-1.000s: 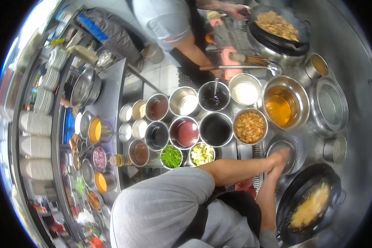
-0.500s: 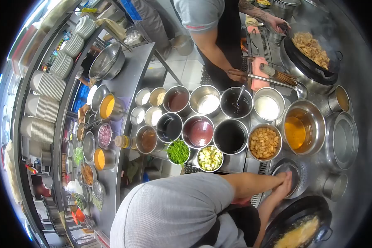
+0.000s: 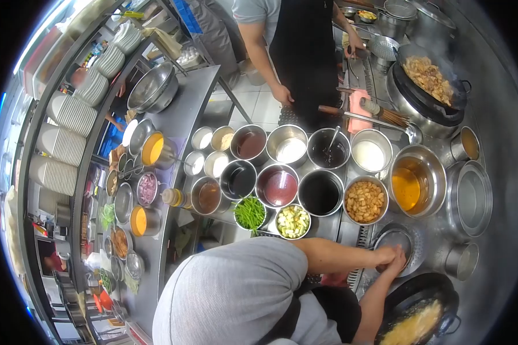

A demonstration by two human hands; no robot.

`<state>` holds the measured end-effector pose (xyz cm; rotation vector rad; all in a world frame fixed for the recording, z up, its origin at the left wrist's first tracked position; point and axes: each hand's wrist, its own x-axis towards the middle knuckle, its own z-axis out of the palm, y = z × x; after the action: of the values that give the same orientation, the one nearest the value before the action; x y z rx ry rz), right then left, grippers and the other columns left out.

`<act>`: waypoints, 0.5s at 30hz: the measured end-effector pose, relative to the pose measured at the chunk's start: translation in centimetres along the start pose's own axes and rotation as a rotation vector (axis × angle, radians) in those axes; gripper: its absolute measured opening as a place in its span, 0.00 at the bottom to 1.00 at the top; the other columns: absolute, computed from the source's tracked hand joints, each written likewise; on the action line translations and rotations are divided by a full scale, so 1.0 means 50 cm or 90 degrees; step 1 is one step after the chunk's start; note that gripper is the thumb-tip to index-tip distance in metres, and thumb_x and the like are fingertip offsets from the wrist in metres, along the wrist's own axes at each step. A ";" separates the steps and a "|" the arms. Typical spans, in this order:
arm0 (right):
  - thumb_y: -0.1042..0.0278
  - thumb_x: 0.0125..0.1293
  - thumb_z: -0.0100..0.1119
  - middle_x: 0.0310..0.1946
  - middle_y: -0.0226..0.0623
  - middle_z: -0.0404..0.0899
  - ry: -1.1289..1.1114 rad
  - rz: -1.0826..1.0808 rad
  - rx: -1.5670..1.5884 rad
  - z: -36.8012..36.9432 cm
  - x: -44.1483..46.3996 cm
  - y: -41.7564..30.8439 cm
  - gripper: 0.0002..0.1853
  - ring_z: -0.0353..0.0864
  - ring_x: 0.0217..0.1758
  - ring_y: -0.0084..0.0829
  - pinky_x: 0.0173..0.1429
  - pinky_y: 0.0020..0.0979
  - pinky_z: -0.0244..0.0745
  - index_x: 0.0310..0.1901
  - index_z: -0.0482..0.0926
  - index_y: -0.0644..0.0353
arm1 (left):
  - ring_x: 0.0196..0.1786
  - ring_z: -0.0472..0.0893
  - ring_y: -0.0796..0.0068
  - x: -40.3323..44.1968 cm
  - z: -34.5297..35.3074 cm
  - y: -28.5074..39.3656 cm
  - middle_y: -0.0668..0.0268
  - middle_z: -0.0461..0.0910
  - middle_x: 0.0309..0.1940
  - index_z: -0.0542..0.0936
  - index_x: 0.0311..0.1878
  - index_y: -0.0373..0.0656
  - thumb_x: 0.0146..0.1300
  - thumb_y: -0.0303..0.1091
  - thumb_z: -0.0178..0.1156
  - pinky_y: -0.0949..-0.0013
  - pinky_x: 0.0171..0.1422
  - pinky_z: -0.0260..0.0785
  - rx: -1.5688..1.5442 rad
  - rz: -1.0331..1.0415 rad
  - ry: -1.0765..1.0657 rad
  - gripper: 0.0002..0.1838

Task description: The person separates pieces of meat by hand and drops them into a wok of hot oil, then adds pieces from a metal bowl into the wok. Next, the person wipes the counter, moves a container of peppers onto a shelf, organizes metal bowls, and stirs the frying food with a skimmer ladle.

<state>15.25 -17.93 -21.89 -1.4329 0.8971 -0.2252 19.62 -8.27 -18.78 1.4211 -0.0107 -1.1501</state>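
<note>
Currently, at the hands: the wearer's left hand (image 3: 387, 255) and right hand (image 3: 395, 263) meet over a round steel vessel (image 3: 407, 240), pressed against each other. The fingers look bunched rather than spread; how far each is open, or whether something is held between them, I cannot tell, because the fingertips are hidden.

Steel vessel: sits on the metal tabletop (image 3: 346, 230), under the hands; its contents are too unclear to name.

Black wok: the nearer wok (image 3: 440, 284) stands just beside the vessel, toward the bottom of the view, with golden food (image 3: 417, 325) in it.

Pots: above the vessel in the view are a pot of browned cubes (image 3: 365, 201) and a larger pot of amber liquid (image 3: 434, 184); to the left, 2 pots hold chopped greens (image 3: 250, 214) and pale green dice (image 3: 293, 221).

Co-worker: 1 hand (image 3: 282, 95) hangs clear of a long ladle (image 3: 414, 134); the other hand (image 3: 355, 43) is near a farther wok of browned pieces (image 3: 429, 77).

Just changed: the co-worker's hand has left the ladle's wooden handle, where it was a moment ago. The wearer's hands remain joined at the vessel.

What that means: the wearer's handling still appears centred on the vessel, apart from the co-worker's reach.
</note>
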 end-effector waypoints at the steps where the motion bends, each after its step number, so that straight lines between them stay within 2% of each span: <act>1: 0.52 0.67 0.49 0.47 0.48 0.79 -0.029 0.015 -0.122 -0.004 0.021 0.009 0.24 0.78 0.46 0.39 0.55 0.35 0.70 0.50 0.76 0.68 | 0.44 0.82 0.55 0.031 -0.002 -0.021 0.53 0.82 0.42 0.80 0.48 0.38 0.62 0.43 0.47 0.55 0.50 0.73 0.267 0.108 0.032 0.21; 2: 0.53 0.67 0.49 0.46 0.46 0.78 -0.060 0.034 -0.246 -0.014 0.051 0.032 0.23 0.78 0.46 0.40 0.56 0.36 0.69 0.50 0.76 0.66 | 0.46 0.82 0.53 0.044 -0.007 -0.038 0.50 0.81 0.44 0.80 0.48 0.37 0.61 0.40 0.45 0.56 0.52 0.72 0.533 0.210 0.064 0.21; 3: 0.56 0.67 0.47 0.40 0.48 0.79 -0.198 -0.289 -0.549 -0.112 0.217 0.270 0.21 0.78 0.41 0.41 0.51 0.38 0.71 0.51 0.74 0.66 | 0.47 0.81 0.53 -0.010 0.000 0.022 0.50 0.80 0.46 0.81 0.46 0.37 0.60 0.37 0.43 0.59 0.56 0.70 0.291 0.055 0.103 0.20; 4: 0.56 0.67 0.47 0.40 0.48 0.79 -0.211 -0.284 -0.550 -0.104 0.210 0.275 0.21 0.78 0.41 0.41 0.51 0.38 0.71 0.51 0.74 0.66 | 0.47 0.81 0.53 0.012 0.004 -0.003 0.50 0.80 0.46 0.81 0.46 0.37 0.60 0.37 0.43 0.59 0.56 0.70 0.285 0.046 0.110 0.20; 6: 0.55 0.67 0.45 0.39 0.47 0.77 -0.071 0.099 -0.005 -0.074 0.190 0.245 0.22 0.76 0.43 0.40 0.52 0.37 0.69 0.51 0.72 0.66 | 0.48 0.81 0.54 0.088 0.019 -0.068 0.50 0.80 0.45 0.82 0.45 0.38 0.61 0.37 0.43 0.58 0.57 0.69 0.405 0.048 0.140 0.20; 7: 0.55 0.68 0.45 0.40 0.44 0.75 -0.220 0.161 0.234 -0.101 0.244 0.314 0.20 0.74 0.45 0.40 0.55 0.37 0.66 0.48 0.73 0.65 | 0.51 0.80 0.54 -0.033 -0.008 0.042 0.48 0.79 0.48 0.82 0.46 0.38 0.63 0.37 0.43 0.58 0.58 0.69 0.350 0.037 0.126 0.20; 8: 0.56 0.69 0.44 0.43 0.45 0.75 -0.158 0.162 0.246 -0.072 0.188 0.242 0.20 0.73 0.48 0.40 0.57 0.37 0.65 0.50 0.72 0.65 | 0.51 0.80 0.54 -0.007 -0.010 0.023 0.48 0.79 0.48 0.82 0.46 0.38 0.63 0.37 0.43 0.58 0.58 0.69 0.335 0.034 0.137 0.20; 11: 0.57 0.71 0.42 0.51 0.47 0.73 -0.023 0.011 0.129 0.065 -0.061 -0.010 0.22 0.71 0.56 0.40 0.63 0.37 0.62 0.57 0.69 0.66 | 0.51 0.80 0.60 0.087 0.013 -0.040 0.52 0.80 0.48 0.80 0.47 0.38 0.65 0.40 0.44 0.60 0.56 0.70 0.238 -0.074 0.104 0.19; 13: 0.58 0.72 0.40 0.57 0.48 0.72 0.011 -0.138 0.020 0.122 -0.197 -0.092 0.23 0.70 0.61 0.40 0.67 0.37 0.59 0.61 0.67 0.66 | 0.50 0.80 0.60 0.065 0.010 -0.035 0.53 0.80 0.47 0.80 0.47 0.38 0.66 0.41 0.45 0.61 0.55 0.70 0.079 -0.075 0.065 0.19; 14: 0.58 0.72 0.40 0.57 0.48 0.72 0.016 -0.142 0.017 0.140 -0.238 -0.108 0.23 0.70 0.61 0.40 0.67 0.37 0.59 0.61 0.67 0.66 | 0.50 0.80 0.61 0.052 0.010 -0.035 0.53 0.80 0.47 0.79 0.47 0.38 0.66 0.41 0.45 0.61 0.55 0.71 -0.028 -0.074 0.039 0.19; 15: 0.58 0.73 0.39 0.62 0.48 0.66 0.019 -0.246 -0.128 0.151 -0.273 -0.119 0.24 0.64 0.66 0.40 0.70 0.37 0.53 0.64 0.65 0.65 | 0.50 0.80 0.61 0.035 0.014 -0.033 0.53 0.80 0.47 0.79 0.47 0.38 0.66 0.41 0.46 0.61 0.55 0.71 -0.149 -0.070 0.010 0.19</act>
<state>13.24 -4.68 -11.95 -1.7897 0.6738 -0.4561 19.08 -9.44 -20.92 1.2340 0.2090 -1.1880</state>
